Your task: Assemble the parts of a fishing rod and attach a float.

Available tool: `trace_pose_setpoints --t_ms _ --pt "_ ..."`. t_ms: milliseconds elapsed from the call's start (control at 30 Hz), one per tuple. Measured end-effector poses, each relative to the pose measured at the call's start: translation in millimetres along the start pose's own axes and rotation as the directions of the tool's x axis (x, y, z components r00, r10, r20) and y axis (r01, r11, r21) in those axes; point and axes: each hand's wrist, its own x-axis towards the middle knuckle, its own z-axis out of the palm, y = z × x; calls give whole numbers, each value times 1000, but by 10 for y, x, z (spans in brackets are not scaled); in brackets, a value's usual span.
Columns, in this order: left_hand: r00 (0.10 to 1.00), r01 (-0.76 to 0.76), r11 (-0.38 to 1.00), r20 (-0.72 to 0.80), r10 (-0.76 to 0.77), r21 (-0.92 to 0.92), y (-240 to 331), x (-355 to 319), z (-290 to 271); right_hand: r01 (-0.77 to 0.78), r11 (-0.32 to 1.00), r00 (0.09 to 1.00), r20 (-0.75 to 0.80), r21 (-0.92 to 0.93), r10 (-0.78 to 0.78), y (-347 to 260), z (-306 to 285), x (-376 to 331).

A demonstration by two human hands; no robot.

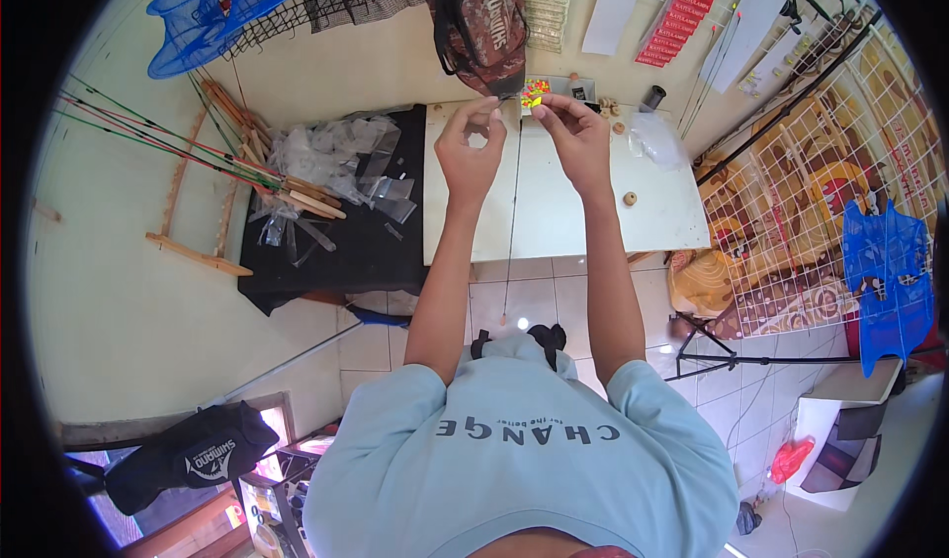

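Both my arms reach out over the white table [573,212]. In a pinch, my right hand [578,143] holds a small bright yellow piece [538,103], its exact kind too small to tell. My left hand [471,148] is closed too, thumb and forefinger together close by; what they grip, if anything, is too small to make out. Between the hands a thin dark line or rod [515,192] runs down past the table's near edge, with a small pale tip at its lower end. Just beyond my fingertips lies a cluster of small red, yellow and green pieces [535,87].
A camouflage backpack [481,29] hangs behind the table. Plastic bags [331,153] and wooden-handled rods [306,197] lie on the black cloth [297,281] at left. A small round wooden piece [630,199] sits right of my right wrist. A wire grid [820,163] stands at right.
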Motion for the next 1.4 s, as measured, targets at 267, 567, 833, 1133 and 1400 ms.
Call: trace_pose_setpoints --t_ms 267,567,833,1133,1400 --pt "995 -70 982 -50 80 176 58 12 -4 39 998 999 -7 -39 -40 21 -7 6" --pt "994 -31 999 102 29 21 27 32 37 51 996 999 -10 -67 -51 38 -9 21" --pt "969 165 972 211 -128 -165 3 23 16 76 993 997 0 -91 -76 34 -18 31" --pt "935 231 971 289 -206 -56 74 90 -38 101 989 994 39 -107 -98 23 -4 13" --pt "921 291 947 308 -240 -133 24 78 -21 106 984 994 37 -140 -102 43 -2 2"
